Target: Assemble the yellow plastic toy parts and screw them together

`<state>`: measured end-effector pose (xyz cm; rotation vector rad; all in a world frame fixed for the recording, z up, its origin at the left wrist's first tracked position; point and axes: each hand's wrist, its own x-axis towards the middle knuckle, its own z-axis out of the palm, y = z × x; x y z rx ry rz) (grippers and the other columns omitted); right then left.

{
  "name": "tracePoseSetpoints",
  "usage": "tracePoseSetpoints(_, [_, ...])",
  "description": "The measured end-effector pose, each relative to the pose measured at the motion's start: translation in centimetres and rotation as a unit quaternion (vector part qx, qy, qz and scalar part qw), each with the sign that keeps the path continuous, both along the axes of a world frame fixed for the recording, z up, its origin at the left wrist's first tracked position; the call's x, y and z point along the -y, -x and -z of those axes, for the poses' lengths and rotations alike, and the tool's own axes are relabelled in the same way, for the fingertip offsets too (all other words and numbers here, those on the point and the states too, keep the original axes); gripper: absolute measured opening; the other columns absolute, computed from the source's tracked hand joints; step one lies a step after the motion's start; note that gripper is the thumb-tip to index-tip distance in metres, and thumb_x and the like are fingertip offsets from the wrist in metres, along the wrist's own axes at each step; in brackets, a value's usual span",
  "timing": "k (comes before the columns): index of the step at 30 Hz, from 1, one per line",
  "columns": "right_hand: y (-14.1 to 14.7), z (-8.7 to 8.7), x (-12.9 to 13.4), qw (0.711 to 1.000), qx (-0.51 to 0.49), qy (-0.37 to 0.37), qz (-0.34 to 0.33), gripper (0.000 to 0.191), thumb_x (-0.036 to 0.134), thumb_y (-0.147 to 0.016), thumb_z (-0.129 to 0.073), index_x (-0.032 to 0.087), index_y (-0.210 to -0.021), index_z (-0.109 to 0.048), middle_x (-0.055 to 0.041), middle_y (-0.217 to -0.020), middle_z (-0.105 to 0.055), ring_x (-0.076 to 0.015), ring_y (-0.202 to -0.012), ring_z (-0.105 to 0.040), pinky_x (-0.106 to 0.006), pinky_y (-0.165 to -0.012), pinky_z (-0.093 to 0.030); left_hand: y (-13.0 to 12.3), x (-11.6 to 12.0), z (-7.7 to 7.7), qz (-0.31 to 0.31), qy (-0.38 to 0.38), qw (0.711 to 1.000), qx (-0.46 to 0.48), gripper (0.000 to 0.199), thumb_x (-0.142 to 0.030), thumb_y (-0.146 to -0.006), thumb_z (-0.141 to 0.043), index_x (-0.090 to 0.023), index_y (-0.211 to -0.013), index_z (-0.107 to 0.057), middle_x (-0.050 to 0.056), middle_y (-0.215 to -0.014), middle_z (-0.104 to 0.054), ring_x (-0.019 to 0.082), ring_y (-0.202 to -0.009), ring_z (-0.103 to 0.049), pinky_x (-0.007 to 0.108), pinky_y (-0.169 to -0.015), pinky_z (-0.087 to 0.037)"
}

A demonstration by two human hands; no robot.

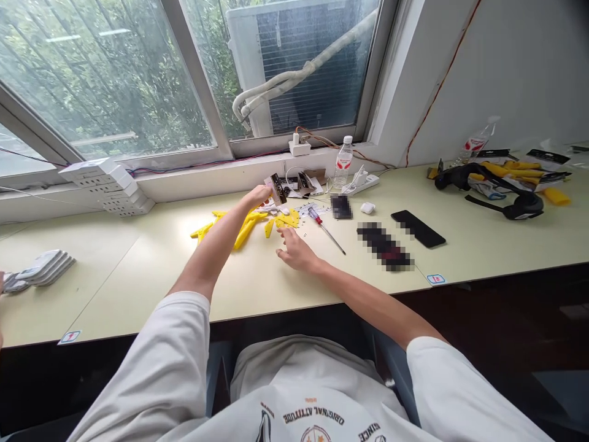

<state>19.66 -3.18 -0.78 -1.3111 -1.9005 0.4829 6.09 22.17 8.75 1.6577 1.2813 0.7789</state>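
My left hand (258, 196) reaches to the back of the table, its fingers closed on a black printed card (278, 189). Under and beside that wrist lie long yellow plastic pieces (248, 231). My right hand (297, 250) hovers over or rests on the tabletop, I cannot tell which; its fingers are apart and nothing shows in them. Just beyond its fingertips is a group of flat yellow parts (288, 218). A screwdriver (327, 231) with a red and clear handle lies right of that hand. Small screws are scattered on white paper (313, 209) behind it.
A water bottle (343, 162) and a white power strip (363, 182) stand at the back. To the right lie a black phone (427, 232), blurred dark items and black headgear (515, 205). White boxes (108, 184) and folded grey cloths (46, 268) are on the left.
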Motion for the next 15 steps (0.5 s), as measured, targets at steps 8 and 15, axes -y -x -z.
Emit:
tracePoseSetpoints(8, [0.0,0.1,-0.2,0.999,0.033,0.01,-0.019,0.061,0.021,-0.095,-0.065,0.017,-0.154,-0.047,-0.0197,-0.142,-0.059,-0.0316,-0.125,-0.063,-0.05,-0.108,-0.054,-1.1,-3.9,0.3,0.011,-0.031,0.999,-0.023,0.009,-0.013,-0.082,-0.07,-0.017,-0.077,-0.063,0.002,-0.065,-0.056,0.018,-0.063,-0.05,0.034,-0.07,-0.043])
tracePoseSetpoints(15, [0.1,0.2,-0.6,0.999,0.039,0.014,-0.02,0.058,0.02,-0.093,-0.065,0.019,-0.149,-0.05,-0.0168,-0.135,-0.063,-0.0308,-0.123,-0.065,-0.047,-0.106,-0.054,-1.3,-3.4,1.5,0.013,-0.032,0.999,0.02,0.009,-0.015,-0.084,-0.07,-0.017,-0.077,-0.065,0.004,-0.068,-0.062,0.018,-0.068,-0.051,0.031,-0.07,-0.042])
